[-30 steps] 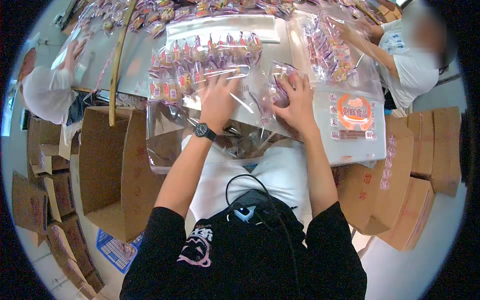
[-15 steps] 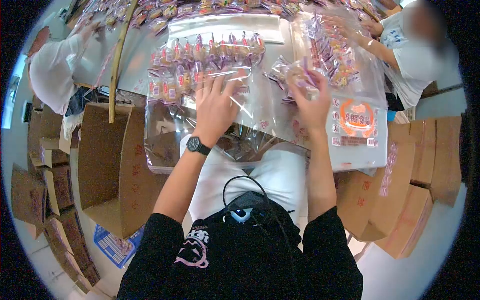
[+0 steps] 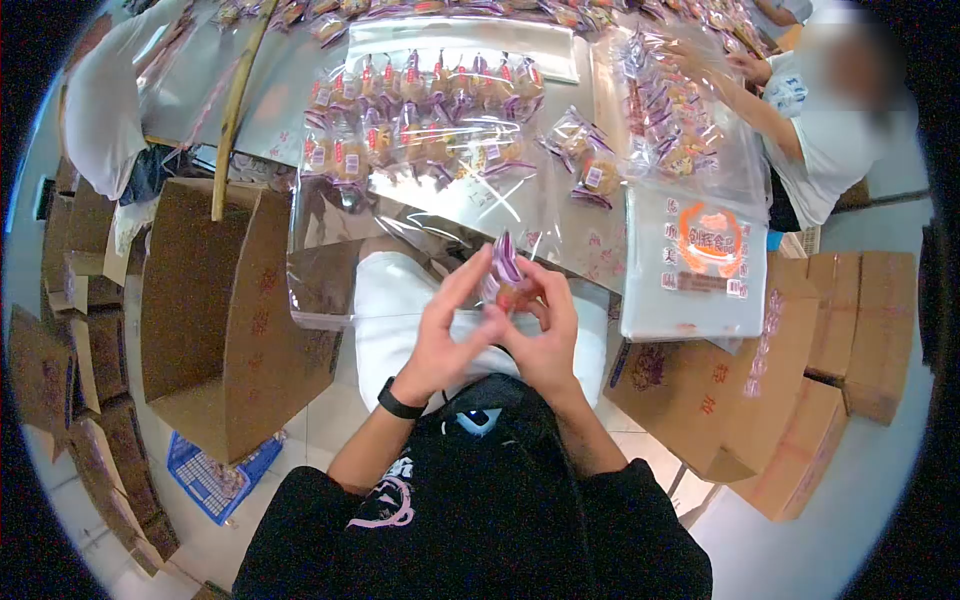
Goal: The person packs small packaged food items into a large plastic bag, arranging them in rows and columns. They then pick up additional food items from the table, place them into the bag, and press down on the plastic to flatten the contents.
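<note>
Close to my body, a small wrapped snack packet with purple stripes is held upright between both hands. The fingers of my left hand, which has a black watch at the wrist, close on its left side. My right hand grips it from the right. Just beyond lies a large clear plastic bag containing rows of similar packets. Two loose packets rest on the table to the right of that bag.
A stack of printed clear bags lies at the table's right edge. Open cartons flank my legs on both sides. A wooden stick crosses the left side. People work at both sides, and more packets cover the far table.
My left hand has left the bag, and my right hand has drawn back from the loose packets. Both have come together near my lap around one packet.
</note>
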